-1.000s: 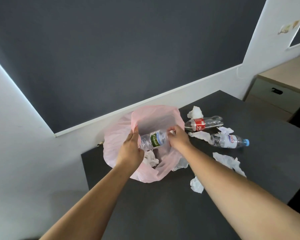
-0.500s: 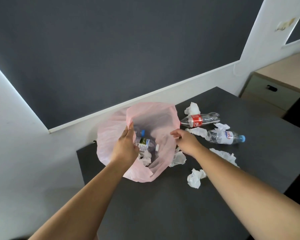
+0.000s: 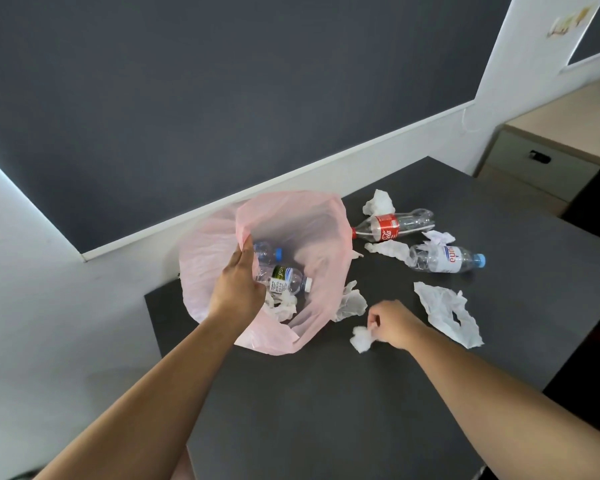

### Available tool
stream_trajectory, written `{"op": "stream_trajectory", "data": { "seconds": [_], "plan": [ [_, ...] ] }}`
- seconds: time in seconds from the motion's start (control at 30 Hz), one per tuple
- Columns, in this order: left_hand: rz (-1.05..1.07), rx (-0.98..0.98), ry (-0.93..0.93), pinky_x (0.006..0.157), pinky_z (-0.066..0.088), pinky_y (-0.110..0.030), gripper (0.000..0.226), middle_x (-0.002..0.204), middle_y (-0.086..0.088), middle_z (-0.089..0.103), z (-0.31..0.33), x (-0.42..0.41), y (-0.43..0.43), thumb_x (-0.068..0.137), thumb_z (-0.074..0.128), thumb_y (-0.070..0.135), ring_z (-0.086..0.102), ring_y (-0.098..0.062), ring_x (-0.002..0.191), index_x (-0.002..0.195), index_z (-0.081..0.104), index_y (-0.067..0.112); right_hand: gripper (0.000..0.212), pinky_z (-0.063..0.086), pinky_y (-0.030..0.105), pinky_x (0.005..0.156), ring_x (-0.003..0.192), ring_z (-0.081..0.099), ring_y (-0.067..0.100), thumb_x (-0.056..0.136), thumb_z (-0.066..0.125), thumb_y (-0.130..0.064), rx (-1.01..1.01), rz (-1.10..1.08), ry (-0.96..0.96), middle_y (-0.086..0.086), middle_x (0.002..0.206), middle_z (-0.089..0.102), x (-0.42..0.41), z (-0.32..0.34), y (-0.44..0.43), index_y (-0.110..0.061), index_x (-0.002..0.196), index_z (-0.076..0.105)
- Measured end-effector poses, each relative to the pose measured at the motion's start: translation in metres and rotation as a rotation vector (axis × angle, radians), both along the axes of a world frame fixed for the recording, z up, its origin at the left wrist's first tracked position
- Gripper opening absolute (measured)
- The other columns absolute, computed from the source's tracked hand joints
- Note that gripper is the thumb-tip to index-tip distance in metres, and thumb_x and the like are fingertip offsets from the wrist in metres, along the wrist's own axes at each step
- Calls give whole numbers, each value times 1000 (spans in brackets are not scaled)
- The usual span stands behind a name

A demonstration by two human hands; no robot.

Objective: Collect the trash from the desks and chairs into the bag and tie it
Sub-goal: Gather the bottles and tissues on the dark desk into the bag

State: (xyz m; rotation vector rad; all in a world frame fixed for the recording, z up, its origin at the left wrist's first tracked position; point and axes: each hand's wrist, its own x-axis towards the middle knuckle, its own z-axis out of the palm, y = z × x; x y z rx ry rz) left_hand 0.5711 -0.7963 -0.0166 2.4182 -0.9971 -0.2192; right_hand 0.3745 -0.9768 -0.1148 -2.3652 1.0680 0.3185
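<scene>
A pink plastic bag [image 3: 208,258] stands open on the dark desk [image 3: 326,410]. My left hand [image 3: 238,289] grips its near-left rim and holds the mouth open. Inside lie a green-labelled bottle [image 3: 286,279], a blue-capped bottle [image 3: 269,251] and crumpled tissue. My right hand [image 3: 394,323] pinches a small crumpled tissue ball [image 3: 361,339] on the desk, right of the bag. Further right lie a cola bottle [image 3: 392,226], a blue-capped water bottle [image 3: 445,259] and more tissues: a flat sheet [image 3: 447,311], a wad [image 3: 352,303] against the bag, another [image 3: 378,201] at the back.
A grey wall with a white ledge [image 3: 291,181] runs behind the desk. A light wooden cabinet with a drawer [image 3: 548,157] stands at the far right. The desk's left edge drops off near the bag.
The green-labelled bottle has dropped from my right hand into the bag. My right hand then moved right and down to the small tissue ball and closed on it. My left hand kept holding the rim.
</scene>
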Motion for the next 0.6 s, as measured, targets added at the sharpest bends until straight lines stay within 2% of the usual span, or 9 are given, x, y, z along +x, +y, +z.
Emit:
{"op": "stream_trajectory", "data": {
  "seconds": [0.1, 0.2, 0.27, 0.3, 0.4, 0.5, 0.6],
  "plan": [
    [17, -2, -18, 92, 45, -33, 84, 154, 0, 29, 1, 5, 3, 83, 48, 0, 44, -27, 127, 152, 7, 24, 10, 47, 27, 78, 95, 61, 21, 81, 63, -12, -83, -16, -158, 2, 109, 63, 25, 6, -6, -15, 88, 69],
    [16, -6, -15, 91, 45, -32, 83, 153, 0, 30, 0, 9, 6, 84, 48, 0, 46, -27, 125, 152, 7, 24, 5, 45, 32, 91, 117, 48, 25, 79, 68, -17, -76, 60, -130, -5, 139, 45, 48, 0, -5, -22, 78, 68],
    [23, 4, -10, 92, 46, -32, 83, 153, 0, 29, -2, 11, 7, 85, 48, 1, 47, -26, 125, 152, 6, 26, 23, 48, 31, 88, 113, 51, 26, 77, 68, -12, -26, 130, -62, -7, 142, 42, 54, -13, 2, -28, 63, 57],
    [29, 9, -8, 93, 46, -33, 83, 154, 1, 29, -3, 12, 8, 86, 48, 1, 47, -26, 125, 151, 5, 27, 28, 49, 32, 87, 108, 52, 25, 77, 66, -9, -14, 137, -44, -7, 139, 45, 53, -20, 6, -28, 60, 53],
    [43, 18, 1, 94, 47, -34, 82, 154, 2, 28, -6, 14, 10, 87, 49, 1, 48, -26, 125, 151, 6, 29, 18, 48, 31, 86, 102, 59, 24, 80, 58, -5, -41, 82, -67, -3, 118, 58, 43, -35, 13, -21, 73, 60],
    [45, 16, 10, 94, 47, -34, 83, 154, 2, 29, -7, 15, 11, 87, 49, 1, 47, -26, 126, 151, 6, 29, 25, 51, 26, 65, 77, 64, 21, 80, 55, -4, 46, -63, -61, 1, 90, 64, 34, -22, 7, -23, 63, 56],
    [45, 2, 6, 94, 46, -33, 83, 154, 2, 28, -3, 15, 11, 86, 49, 0, 46, -26, 126, 151, 5, 28, 14, 47, 20, 48, 53, 60, 18, 77, 55, -5, 87, -179, -123, 6, 71, 67, 32, 21, -10, -14, 69, 62]
  ]
}}
